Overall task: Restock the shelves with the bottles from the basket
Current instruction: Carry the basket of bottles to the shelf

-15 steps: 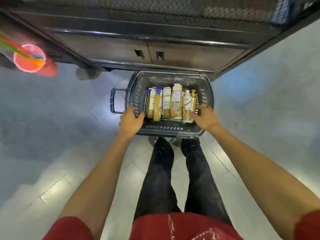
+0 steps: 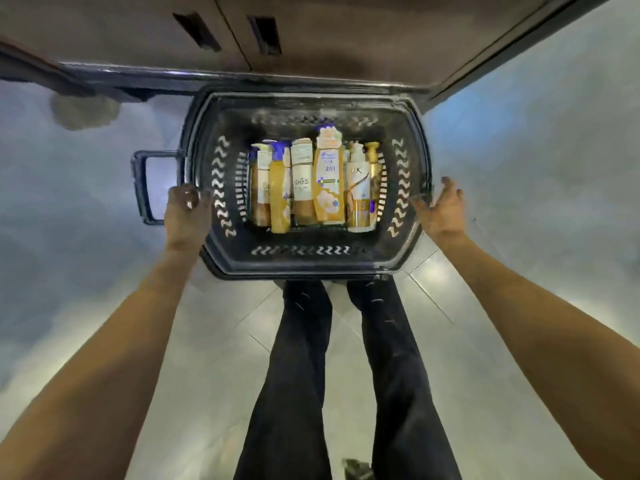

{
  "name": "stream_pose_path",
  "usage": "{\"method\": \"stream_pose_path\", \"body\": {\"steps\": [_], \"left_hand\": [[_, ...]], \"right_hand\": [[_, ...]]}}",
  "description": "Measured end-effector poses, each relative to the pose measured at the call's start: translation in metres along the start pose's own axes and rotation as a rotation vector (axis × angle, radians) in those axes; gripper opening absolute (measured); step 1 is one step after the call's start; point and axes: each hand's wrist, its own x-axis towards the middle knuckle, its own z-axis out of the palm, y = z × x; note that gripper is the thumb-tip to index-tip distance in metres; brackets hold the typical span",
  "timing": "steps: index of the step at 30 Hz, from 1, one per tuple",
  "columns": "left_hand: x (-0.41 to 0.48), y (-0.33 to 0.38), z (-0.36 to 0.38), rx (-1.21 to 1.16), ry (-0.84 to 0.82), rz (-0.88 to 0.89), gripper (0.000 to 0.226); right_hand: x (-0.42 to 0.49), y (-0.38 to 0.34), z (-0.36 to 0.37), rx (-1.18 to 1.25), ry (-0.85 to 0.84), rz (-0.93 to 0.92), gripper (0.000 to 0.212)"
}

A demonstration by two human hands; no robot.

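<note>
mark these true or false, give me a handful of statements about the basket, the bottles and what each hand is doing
1. The bottles lie side by side inside the basket. True.
2. The right hand holds a bottle. False: its fingers are spread beside the basket's right rim and it holds nothing.
3. The basket's handle sticks out on the person's left. True.
4. The left hand reaches inside the basket and touches a bottle. False: it grips the basket's left rim, next to the handle.
5. The person wears dark trousers. True.
</note>
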Motion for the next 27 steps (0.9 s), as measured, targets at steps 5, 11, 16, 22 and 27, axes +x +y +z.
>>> {"method": "stream_pose_path", "body": {"steps": [5, 11, 16, 22, 27], "left_hand": [[0.039, -0.017, 0.006, 0.103, 0.078, -0.055, 0.063], [0.072, -0.035, 0.012, 0.064, 0.019, -0.059, 0.061], [0.092, -0.035, 0.009, 0.022, 0.001, -0.131, 0.055], [0.096, -0.034, 0.007, 0.030, -0.043, -0.129, 0.058], [0.094, -0.029, 0.005, 0.033, -0.118, -0.150, 0.054]], "right_hand": [[0.032, 0.015, 0.017, 0.082, -0.013, 0.096, 0.074], [0.054, 0.023, 0.040, 0.248, -0.066, 0.178, 0.046], [0.064, 0.023, 0.045, 0.248, -0.001, 0.187, 0.045], [0.070, 0.030, 0.043, 0.362, -0.002, 0.244, 0.052], [0.069, 0.031, 0.031, 0.458, -0.106, 0.278, 0.052]]}}
